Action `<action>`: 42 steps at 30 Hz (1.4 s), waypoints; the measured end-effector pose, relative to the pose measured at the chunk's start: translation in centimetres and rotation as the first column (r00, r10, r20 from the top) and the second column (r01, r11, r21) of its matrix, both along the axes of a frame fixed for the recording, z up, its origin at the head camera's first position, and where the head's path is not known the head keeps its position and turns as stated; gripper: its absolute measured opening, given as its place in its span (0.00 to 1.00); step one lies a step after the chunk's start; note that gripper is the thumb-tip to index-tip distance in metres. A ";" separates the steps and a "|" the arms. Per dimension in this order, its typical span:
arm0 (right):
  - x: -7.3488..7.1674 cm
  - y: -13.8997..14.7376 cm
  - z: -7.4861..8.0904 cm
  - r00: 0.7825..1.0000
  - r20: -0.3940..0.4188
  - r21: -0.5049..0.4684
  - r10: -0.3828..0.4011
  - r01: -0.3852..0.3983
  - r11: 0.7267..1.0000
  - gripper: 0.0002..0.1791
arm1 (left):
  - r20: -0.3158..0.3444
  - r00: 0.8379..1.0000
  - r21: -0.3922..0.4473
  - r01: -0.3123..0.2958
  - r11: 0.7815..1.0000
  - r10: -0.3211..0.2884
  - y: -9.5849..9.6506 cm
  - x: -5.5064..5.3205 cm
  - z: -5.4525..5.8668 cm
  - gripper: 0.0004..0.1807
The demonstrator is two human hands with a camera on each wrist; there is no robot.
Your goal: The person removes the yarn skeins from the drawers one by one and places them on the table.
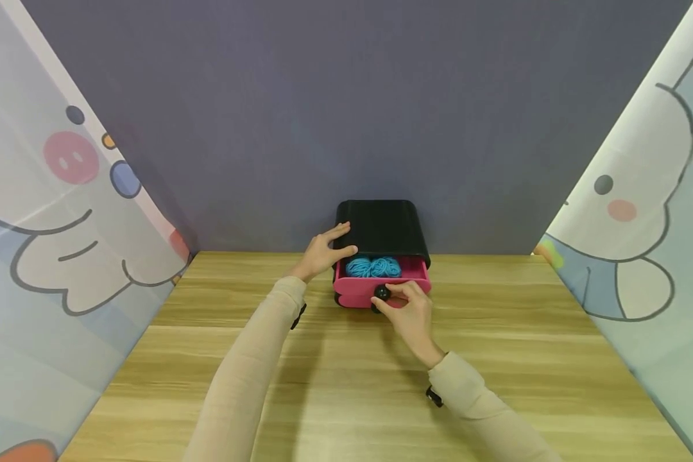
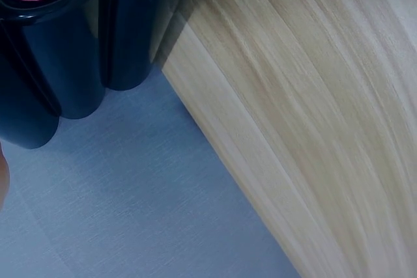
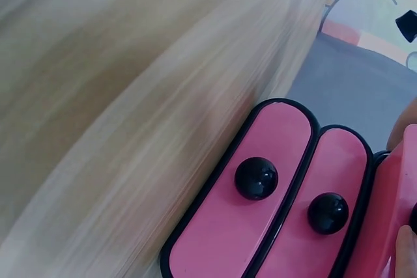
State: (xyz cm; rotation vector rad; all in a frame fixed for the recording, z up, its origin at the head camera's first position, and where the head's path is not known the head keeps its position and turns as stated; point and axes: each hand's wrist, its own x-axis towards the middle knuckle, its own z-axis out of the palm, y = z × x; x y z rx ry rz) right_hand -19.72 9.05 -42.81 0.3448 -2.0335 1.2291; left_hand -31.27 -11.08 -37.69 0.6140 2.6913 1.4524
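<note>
A small black chest of drawers [image 1: 381, 224] with pink drawer fronts stands at the back of the table. Its top drawer [image 1: 352, 290] is pulled out, and bundles of blue yarn [image 1: 373, 267] lie inside. My right hand [image 1: 412, 319] pinches the round black knob [image 1: 382, 292] of that drawer between thumb and fingers. On the chest's left upper edge rests my left hand [image 1: 320, 255], its fingers extended and thumb near the drawer opening. In the right wrist view, two lower drawers are closed, each with a black knob [image 3: 256, 178]. The left wrist view catches the chest's rounded black side [image 2: 71, 63].
The wooden table [image 1: 346, 391] spreads out in front of the chest. A dark grey panel [image 1: 358, 115] rises right behind it. Cartoon-printed sheets [image 1: 629, 256] flank the table on both sides.
</note>
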 end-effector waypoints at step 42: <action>3.8 -0.8 0.2 0.992 -0.103 -0.019 0.069 -0.071 0.997 0.19 | 0.000 1.000 -0.009 0.024 1.000 -0.024 0.0 0.4 -0.1 0.40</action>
